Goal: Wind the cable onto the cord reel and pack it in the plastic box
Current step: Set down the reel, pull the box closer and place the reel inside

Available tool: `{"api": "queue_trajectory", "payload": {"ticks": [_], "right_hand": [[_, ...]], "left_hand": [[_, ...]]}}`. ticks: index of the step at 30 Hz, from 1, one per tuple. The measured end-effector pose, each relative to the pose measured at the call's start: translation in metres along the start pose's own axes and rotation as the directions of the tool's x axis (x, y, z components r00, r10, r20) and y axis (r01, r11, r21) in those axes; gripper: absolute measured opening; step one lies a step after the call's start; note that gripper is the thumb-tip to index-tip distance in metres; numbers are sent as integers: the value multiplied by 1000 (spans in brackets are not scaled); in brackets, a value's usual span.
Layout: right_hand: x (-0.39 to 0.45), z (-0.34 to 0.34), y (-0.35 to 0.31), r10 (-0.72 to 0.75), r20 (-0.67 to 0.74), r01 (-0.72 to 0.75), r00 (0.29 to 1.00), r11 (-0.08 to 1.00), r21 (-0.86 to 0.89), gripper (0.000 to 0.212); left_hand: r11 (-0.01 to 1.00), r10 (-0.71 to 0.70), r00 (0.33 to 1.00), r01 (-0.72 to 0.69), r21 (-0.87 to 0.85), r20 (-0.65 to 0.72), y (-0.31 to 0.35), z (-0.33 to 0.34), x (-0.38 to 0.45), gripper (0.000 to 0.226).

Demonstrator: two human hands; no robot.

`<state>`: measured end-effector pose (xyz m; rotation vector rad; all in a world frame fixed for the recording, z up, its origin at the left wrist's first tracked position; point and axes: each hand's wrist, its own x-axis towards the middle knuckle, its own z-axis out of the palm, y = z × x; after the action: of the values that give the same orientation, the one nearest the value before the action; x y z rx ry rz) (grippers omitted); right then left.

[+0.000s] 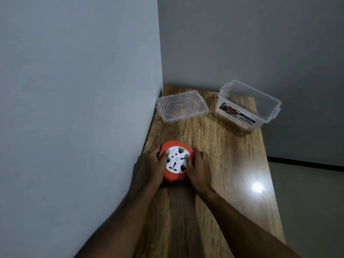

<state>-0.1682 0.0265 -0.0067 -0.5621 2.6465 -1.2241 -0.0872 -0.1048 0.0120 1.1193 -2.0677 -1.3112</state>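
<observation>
While both hands press in on it from either side, the orange cord reel (176, 162) sits on the near part of the wooden table (214, 146), close to the wall (74, 90) on the left. The left hand (151, 167) wraps around the reel's left flank with its thumb laid on the white socket face (176, 159). The right hand (200, 169) curls around the right flank, its thumb on the same white face. Both hands are closed on the reel. No loose cable shows outside the housing, though the dim light makes the reel's near underside hard to read. At the far right of the table stands the clear plastic box (248, 105), open at the top, with a printed label (236, 113) on its near side. Its clear lid (181, 106) lies flat at the far left, beside the wall and well apart from the box. A bright glare spot (257, 187) falls on the tabletop to the right of the hands.
</observation>
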Motion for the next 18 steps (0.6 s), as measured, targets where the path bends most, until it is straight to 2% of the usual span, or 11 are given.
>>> {"api": "queue_trajectory", "payload": {"ticks": [4,9,14,18], "right_hand": [[-3,11,1,7,17,-5,1000,993,-116,53],[-5,17,-1,-23,17,26,1000,989,-147,47],[-2,15,-3,-63,44,71,997,974,-214,47],[2,5,2,-98,77,114,992,961,-252,49]], "left_hand": [[999,10,1000,-10,46,3,-12,-2,4,41],[997,-23,1000,24,74,-19,-20,-3,7,43],[986,4,1000,-1,169,-18,-24,-3,12,44],[974,74,987,-41,222,-141,-20,-1,19,32]]}}
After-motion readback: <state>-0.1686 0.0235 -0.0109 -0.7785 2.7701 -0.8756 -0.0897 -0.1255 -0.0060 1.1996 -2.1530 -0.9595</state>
